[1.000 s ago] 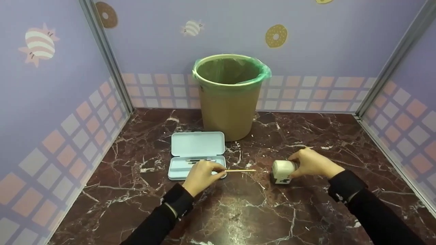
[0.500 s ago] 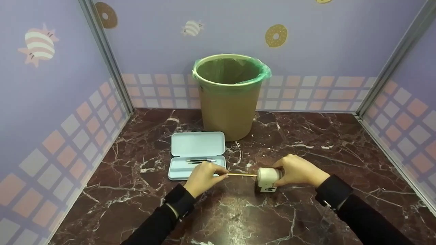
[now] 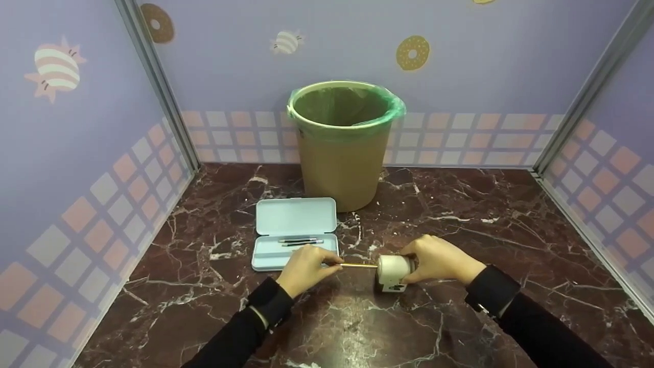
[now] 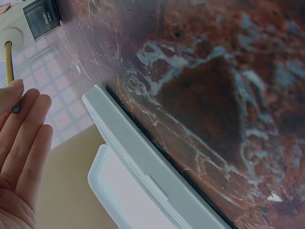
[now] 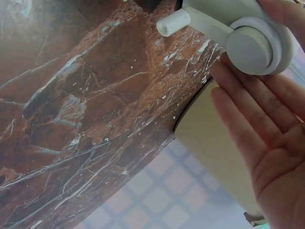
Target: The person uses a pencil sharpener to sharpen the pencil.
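A yellow pencil (image 3: 358, 265) is pinched between thumb and fingers of my left hand (image 3: 306, 268). Its far end meets the round opening on the face of a white crank pencil sharpener (image 3: 392, 272). The left wrist view shows this pencil (image 4: 9, 62) at the round mouth, beside a dark window on the sharpener (image 4: 19, 21). My right hand (image 3: 440, 259) grips the sharpener from the right side. In the right wrist view the crank handle (image 5: 209, 26) sticks out at the back, with the palm facing it.
Behind my left hand lies an open light-blue pencil case (image 3: 296, 217), with a few dark pencils (image 3: 300, 241) in its tray. A tan bin (image 3: 343, 168) with a green liner stands at the back wall. Patterned panels enclose the marble-look table (image 3: 434, 327).
My right hand has brought the sharpener left until its opening meets the pencil. The left hand has lowered slightly, still holding the pencil level.
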Demonstrator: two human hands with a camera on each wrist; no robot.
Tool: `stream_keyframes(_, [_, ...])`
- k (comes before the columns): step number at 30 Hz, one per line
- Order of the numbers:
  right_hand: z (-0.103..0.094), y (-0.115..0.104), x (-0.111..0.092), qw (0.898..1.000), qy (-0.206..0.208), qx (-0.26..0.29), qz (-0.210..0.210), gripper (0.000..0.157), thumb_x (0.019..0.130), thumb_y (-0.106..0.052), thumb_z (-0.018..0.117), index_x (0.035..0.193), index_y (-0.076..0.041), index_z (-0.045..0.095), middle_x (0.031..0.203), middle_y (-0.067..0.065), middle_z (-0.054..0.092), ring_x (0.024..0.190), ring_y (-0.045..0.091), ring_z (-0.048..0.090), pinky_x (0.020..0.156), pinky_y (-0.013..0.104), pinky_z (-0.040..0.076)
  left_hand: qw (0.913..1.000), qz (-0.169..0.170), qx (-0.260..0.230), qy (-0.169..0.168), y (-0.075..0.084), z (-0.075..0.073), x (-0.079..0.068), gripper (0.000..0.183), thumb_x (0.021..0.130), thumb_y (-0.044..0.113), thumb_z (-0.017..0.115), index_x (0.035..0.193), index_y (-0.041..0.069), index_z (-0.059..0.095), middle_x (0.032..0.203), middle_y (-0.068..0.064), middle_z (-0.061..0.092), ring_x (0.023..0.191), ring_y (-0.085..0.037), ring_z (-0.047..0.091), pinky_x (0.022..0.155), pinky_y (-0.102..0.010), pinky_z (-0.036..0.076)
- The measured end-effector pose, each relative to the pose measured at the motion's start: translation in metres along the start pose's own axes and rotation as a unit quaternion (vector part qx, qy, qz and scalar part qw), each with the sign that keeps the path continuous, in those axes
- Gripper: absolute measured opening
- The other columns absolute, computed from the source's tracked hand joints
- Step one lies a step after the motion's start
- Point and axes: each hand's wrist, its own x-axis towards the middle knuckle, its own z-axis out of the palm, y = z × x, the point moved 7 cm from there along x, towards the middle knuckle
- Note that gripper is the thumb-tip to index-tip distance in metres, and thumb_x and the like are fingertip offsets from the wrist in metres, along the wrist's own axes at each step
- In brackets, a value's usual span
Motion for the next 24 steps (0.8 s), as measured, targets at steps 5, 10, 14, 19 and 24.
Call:
stream_keyframes(5, [0.001,-0.002,0.000,1.000,0.007,-0.001,-0.012,0.032,0.069,-0.031,0.090,0.094,-0.014,0.079,0.079,-0.006,0.075,0.061,-0.002,0.050,0.057,0.019,0.042,1.0000,-0.001,-0.004,-0.005,-0.001,0.000,0.000,0.008,0.088,0.015,0.079,0.094,0.011,0.083,0.089,-0.004,0.082,0.079,-0.016,0.077,0.074,-0.030,0.062])
stream_keyframes(10, [0.001,-0.005,0.002,0.999,0.015,-0.004,-0.028,0.030,0.070,-0.031,0.089,0.092,-0.014,0.078,0.079,-0.005,0.075,0.062,-0.002,0.052,0.057,0.018,0.043,0.9999,0.000,-0.015,-0.002,-0.002,-0.002,0.001,0.008,0.086,0.012,0.080,0.093,0.009,0.083,0.089,-0.005,0.081,0.078,-0.017,0.077,0.074,-0.029,0.062])
stream_keyframes(14, [0.002,-0.006,0.004,0.999,0.019,-0.006,-0.030,0.029,0.069,-0.032,0.089,0.089,-0.014,0.076,0.079,-0.005,0.074,0.062,-0.002,0.051,0.056,0.018,0.042,0.9999,0.001,-0.011,0.005,-0.002,-0.003,0.001,0.008,0.084,0.012,0.081,0.092,0.010,0.083,0.087,-0.005,0.081,0.077,-0.016,0.077,0.073,-0.030,0.062])
stream_keyframes(19, [0.003,-0.007,0.005,0.999,0.023,-0.006,-0.031,0.031,0.068,-0.030,0.089,0.091,-0.013,0.077,0.081,-0.003,0.076,0.063,-0.001,0.054,0.057,0.018,0.045,0.9999,0.001,-0.005,0.009,0.000,-0.002,0.000,0.007,0.083,0.012,0.082,0.090,0.012,0.083,0.085,-0.003,0.081,0.075,-0.015,0.076,0.071,-0.027,0.061])
stream_keyframes(24, [0.006,-0.012,0.010,0.999,0.021,-0.004,-0.036,0.037,0.070,-0.032,0.088,0.099,-0.013,0.079,0.082,-0.001,0.077,0.062,0.000,0.056,0.057,0.019,0.045,0.9997,0.020,0.012,0.000,0.007,0.003,0.003,0.008,0.085,0.014,0.081,0.092,0.011,0.082,0.086,-0.004,0.081,0.074,-0.015,0.076,0.071,-0.025,0.061])
